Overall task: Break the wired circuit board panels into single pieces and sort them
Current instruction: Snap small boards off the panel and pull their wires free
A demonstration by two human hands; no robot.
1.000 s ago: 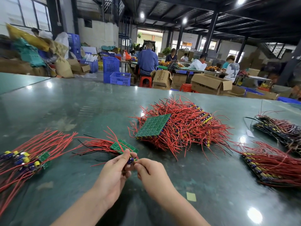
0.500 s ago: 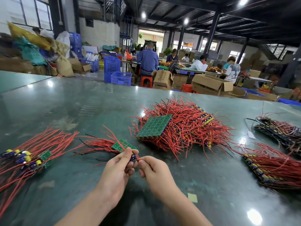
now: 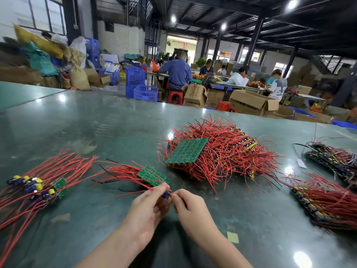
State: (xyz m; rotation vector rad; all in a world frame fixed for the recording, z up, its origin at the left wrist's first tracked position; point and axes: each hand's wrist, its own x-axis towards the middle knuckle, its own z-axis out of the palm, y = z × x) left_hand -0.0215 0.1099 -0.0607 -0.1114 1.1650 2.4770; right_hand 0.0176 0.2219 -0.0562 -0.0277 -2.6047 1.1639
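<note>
A small green circuit board strip with red wires trailing left lies just beyond my fingers. My left hand and my right hand both pinch its near end, thumbs and fingertips meeting around a blue component. A big heap of wired panels sits in the middle of the table with a square green panel on top. Separated single pieces with red wires lie in a pile at the left.
The dark green table carries two more wired stacks at the right and far right. A yellow paper scrap lies near my right forearm. People work at tables among cardboard boxes and blue crates beyond the far edge.
My hands stay on the strip's near end with only slight finger shifts. The camera has tilted a little.
</note>
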